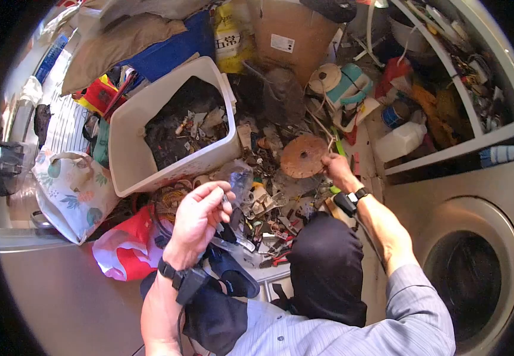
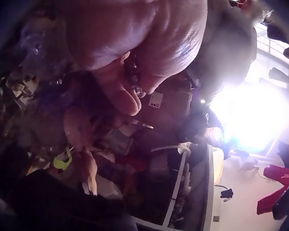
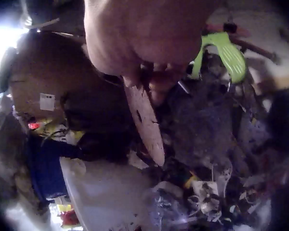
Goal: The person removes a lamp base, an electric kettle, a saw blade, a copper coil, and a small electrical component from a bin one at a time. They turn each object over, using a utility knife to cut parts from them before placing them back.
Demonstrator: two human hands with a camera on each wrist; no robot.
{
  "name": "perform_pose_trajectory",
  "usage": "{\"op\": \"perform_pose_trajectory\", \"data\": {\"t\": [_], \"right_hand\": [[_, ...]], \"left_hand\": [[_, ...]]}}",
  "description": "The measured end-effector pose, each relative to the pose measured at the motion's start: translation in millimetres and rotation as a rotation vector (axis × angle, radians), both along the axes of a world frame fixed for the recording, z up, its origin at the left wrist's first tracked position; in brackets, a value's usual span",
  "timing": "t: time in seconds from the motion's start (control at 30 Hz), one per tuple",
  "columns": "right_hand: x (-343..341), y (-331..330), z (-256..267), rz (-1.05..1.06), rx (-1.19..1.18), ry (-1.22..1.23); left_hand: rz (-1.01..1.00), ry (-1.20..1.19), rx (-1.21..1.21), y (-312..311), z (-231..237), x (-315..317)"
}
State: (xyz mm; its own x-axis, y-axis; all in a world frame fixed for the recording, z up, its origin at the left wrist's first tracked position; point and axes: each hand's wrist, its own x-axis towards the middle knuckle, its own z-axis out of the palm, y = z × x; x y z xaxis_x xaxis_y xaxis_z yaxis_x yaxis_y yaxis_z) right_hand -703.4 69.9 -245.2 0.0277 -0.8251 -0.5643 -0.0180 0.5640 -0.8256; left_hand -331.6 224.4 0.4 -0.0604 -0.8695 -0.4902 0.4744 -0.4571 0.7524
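My right hand (image 1: 339, 169) grips the edge of a round, reddish-brown disc (image 1: 292, 163) with a small hole in its middle. The right wrist view catches this disc (image 3: 147, 130) nearly edge-on, hanging below the curled fingers. On the other side, my left hand (image 1: 198, 210) is raised over the clutter and pinches a small shiny metal piece (image 1: 225, 199) between thumb and fingers. In the left wrist view, the metal piece (image 2: 134, 79) is mostly hidden by the hand, and I cannot tell its kind.
A large white bin (image 1: 176, 172) with scraps stands back left. Mixed hardware (image 1: 269, 204) and red-handled pliers (image 1: 282, 259) lie on the floor between the hands. A washing machine (image 1: 470, 267) stands at right, a patterned bag (image 1: 70, 196) at left. A lime-green handle (image 3: 231, 60) lies near the right hand.
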Motion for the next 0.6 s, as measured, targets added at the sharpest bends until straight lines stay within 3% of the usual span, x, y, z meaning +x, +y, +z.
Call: {"op": "perform_pose_trajectory", "data": {"t": [0.23, 0.37, 0.47, 0.53, 0.6], "right_hand": [[78.2, -28.1, -82.4, -0.040, 0.057, -0.236], [102.0, -41.8, -93.7, -0.091, 0.099, -0.229], [105.3, -41.6, -99.9, 0.045, 0.079, -0.161], [108.9, -41.8, -73.1, 0.553, -0.347, 0.865], [110.8, -35.6, -47.6, 0.701, -0.492, 0.610]], "left_hand": [[0.014, -0.018, 0.168, -2.6, -16.0, -12.1], [-0.004, -0.035, 0.233, -5.8, -27.9, -16.7], [-0.005, -0.043, 0.238, -8.6, -37.8, -19.4], [-0.021, -0.078, 0.228, -11.4, -42.1, -21.9], [-0.070, -0.132, 0.228, -14.7, -45.2, -26.0]]}}
